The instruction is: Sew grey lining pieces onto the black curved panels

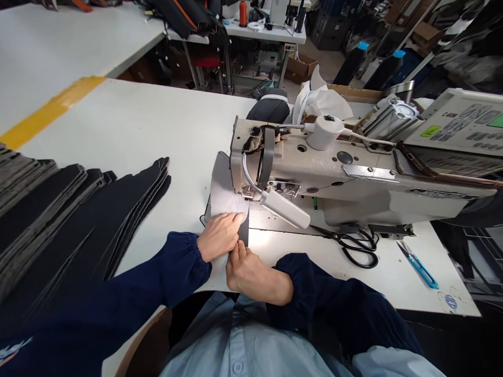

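Note:
A grey fabric piece [225, 191] with a dark strip [244, 231] along its right edge lies under the head of the sewing machine [275, 157]. My left hand [220, 235] is on top of the fabric, its fingers bent together and pressing at the strip. Just nearer to my body, my right hand [251, 272] has its fingers closed on the strip's near end, thumb side against my left hand. Both hands are in front of the needle area, which the machine head partly hides. A small white lamp [286, 208] lights the spot.
Stacked dark fabric panels [118, 209] cover the table's left side. Black scissors [356, 246] and blue thread snips [420, 268] lie to the right. The machine's control panel [459, 125] stands at the far right. Yellow tape [58, 107] crosses the white table [173, 115].

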Motion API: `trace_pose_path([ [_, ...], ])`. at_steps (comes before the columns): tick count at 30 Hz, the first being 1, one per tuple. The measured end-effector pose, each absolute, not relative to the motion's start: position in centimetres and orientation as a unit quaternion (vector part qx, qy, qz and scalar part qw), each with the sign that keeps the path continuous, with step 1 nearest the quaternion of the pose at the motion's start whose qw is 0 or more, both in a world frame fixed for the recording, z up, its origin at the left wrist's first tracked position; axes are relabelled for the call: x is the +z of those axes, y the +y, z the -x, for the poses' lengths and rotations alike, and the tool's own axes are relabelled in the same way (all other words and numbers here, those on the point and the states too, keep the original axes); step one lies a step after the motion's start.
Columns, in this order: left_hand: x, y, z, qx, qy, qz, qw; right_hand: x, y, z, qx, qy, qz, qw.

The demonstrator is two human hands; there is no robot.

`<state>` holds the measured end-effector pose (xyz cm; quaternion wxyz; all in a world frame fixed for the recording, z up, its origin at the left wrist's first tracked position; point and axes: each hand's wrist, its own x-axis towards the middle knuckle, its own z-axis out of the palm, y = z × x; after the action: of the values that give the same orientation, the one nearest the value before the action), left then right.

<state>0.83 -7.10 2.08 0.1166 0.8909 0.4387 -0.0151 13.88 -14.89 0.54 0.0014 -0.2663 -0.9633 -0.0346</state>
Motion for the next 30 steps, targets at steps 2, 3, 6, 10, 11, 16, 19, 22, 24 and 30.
trace_pose_path([
  [2,1.2,-7.5,-0.4,0.042,0.438,-0.889,0.126,0.5,-14.9,-13.8,-0.035,-0.962,0.270,0.002],
  [3,0.7,-7.7,-0.2,0.070,0.435,-0.888,0.133,0.5,-14.8,-13.8,-0.035,-0.962,0.270,0.001],
  [6,-0.3,-8.1,0.5,0.130,0.412,-0.889,0.154,0.5,-14.6,-13.7,-0.033,-0.963,0.267,0.000],
  [10,-0.8,-7.9,1.1,0.164,0.369,-0.898,0.175,0.3,-14.4,-13.8,-0.022,-0.964,0.265,0.017],
  [11,-0.9,-7.8,1.1,0.169,0.365,-0.899,0.176,0.2,-14.4,-13.8,-0.022,-0.964,0.264,0.022],
  [16,-0.9,-7.0,1.1,0.166,0.384,-0.898,0.138,-1.0,-14.6,-13.7,-0.072,-0.959,0.272,0.046],
  [19,-0.9,-6.3,1.1,0.158,0.375,-0.905,0.124,-2.0,-14.4,-13.5,-0.090,-0.951,0.292,0.054],
  [22,-1.1,-5.4,1.3,0.145,0.353,-0.917,0.118,-2.7,-13.9,-13.4,-0.072,-0.947,0.308,0.058],
  [24,-1.5,-4.6,1.4,0.140,0.345,-0.921,0.116,-3.0,-13.4,-13.4,-0.068,-0.944,0.316,0.065],
  [30,-3.0,-2.4,1.5,0.121,0.321,-0.932,0.117,-3.8,-11.7,-13.2,-0.064,-0.933,0.343,0.089],
])
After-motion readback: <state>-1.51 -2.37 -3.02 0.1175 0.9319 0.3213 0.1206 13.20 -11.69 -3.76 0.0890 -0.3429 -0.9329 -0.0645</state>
